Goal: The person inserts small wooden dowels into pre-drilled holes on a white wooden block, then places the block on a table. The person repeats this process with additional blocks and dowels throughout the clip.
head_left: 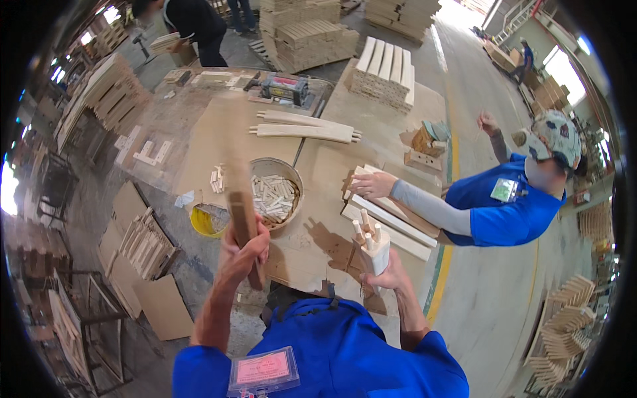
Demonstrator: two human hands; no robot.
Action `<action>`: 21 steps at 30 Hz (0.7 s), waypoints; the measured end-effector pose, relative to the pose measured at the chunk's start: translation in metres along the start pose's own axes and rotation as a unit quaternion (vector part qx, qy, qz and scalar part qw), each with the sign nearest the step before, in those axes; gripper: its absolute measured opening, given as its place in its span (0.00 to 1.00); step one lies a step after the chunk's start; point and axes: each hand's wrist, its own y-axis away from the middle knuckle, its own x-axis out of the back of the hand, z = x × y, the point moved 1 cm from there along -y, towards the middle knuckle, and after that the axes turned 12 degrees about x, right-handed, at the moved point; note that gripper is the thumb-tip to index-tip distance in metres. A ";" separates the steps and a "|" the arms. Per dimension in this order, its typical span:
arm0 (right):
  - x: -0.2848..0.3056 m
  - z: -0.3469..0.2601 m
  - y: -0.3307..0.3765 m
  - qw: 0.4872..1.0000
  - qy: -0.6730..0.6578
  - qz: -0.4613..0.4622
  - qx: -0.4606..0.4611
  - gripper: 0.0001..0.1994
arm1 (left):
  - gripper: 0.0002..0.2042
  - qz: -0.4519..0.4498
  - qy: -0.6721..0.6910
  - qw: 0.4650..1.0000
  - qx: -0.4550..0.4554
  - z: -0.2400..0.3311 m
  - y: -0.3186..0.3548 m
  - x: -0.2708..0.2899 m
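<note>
My left hand [251, 244] is closed around a long wooden stick [243, 215], held upright; its upper end is smeared by motion. In my right hand [396, 272] is a pale wooden rail [377, 257] with several dowels [366, 229] standing out of its end, which points up. Beyond my left hand stands a bucket [300, 198] full of short wooden dowels [275, 196]. The stick crosses in front of the bucket's left side.
A co-worker's hand [375, 184] rests on wooden rails [391, 222] at the table's right. Two dowelled rails [305, 132] lie beyond the bucket. Stacked rails [383, 73] stand at the far side. A yellow bucket [199, 223] stands left, near cardboard sheets [166, 308].
</note>
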 end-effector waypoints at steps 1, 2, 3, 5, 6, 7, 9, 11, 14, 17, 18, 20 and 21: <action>-0.004 -0.003 -0.003 1.000 0.002 -0.009 0.010 0.33 | 0.14 -0.003 -0.185 0.982 -0.049 -0.002 0.000 0.012; -0.007 -0.006 -0.006 1.000 0.003 -0.017 0.020 0.32 | 0.16 -0.004 -0.364 0.927 -0.094 -0.004 -0.001 0.023; -0.012 -0.018 -0.015 0.998 -0.015 -0.025 -0.064 0.42 | 0.17 -0.117 -0.558 0.806 -0.158 0.016 0.003 0.014; -0.019 -0.024 -0.015 1.000 0.020 0.001 0.001 0.34 | 0.16 -0.166 -0.523 0.832 -0.081 0.029 0.003 0.017; -0.021 -0.025 -0.017 0.999 0.034 0.019 0.036 0.31 | 0.15 -0.176 -0.499 0.844 -0.084 0.053 -0.002 0.021; -0.025 -0.025 -0.015 0.999 0.039 0.006 0.032 0.32 | 0.15 -0.156 -0.397 0.904 -0.043 0.056 -0.002 0.028; -0.027 -0.026 -0.021 0.998 0.052 -0.020 0.030 0.33 | 0.15 -0.101 -0.297 0.950 0.008 0.052 -0.006 0.037; -0.038 -0.028 -0.025 0.999 0.035 -0.007 0.015 0.35 | 0.14 -0.154 -0.488 0.854 -0.090 0.045 -0.006 0.034; -0.038 -0.035 -0.030 0.998 0.054 0.008 0.008 0.37 | 0.16 -0.150 -0.558 0.811 -0.091 0.072 -0.019 0.036; -0.048 -0.046 -0.029 0.997 0.073 0.002 -0.039 0.39 | 0.18 -0.110 -0.449 0.885 -0.061 0.072 -0.018 0.040; -0.050 -0.057 -0.037 0.995 0.084 -0.004 -0.051 0.40 | 0.17 -0.156 -0.570 0.796 -0.129 0.062 -0.021 0.045; -0.053 -0.071 -0.049 0.992 0.121 -0.002 -0.022 0.41 | 0.16 -0.146 -0.564 0.796 -0.165 0.046 -0.031 0.067; -0.055 -0.078 -0.057 0.990 0.140 0.003 -0.008 0.42 | 0.17 -0.128 -0.520 0.833 -0.135 0.045 -0.036 0.072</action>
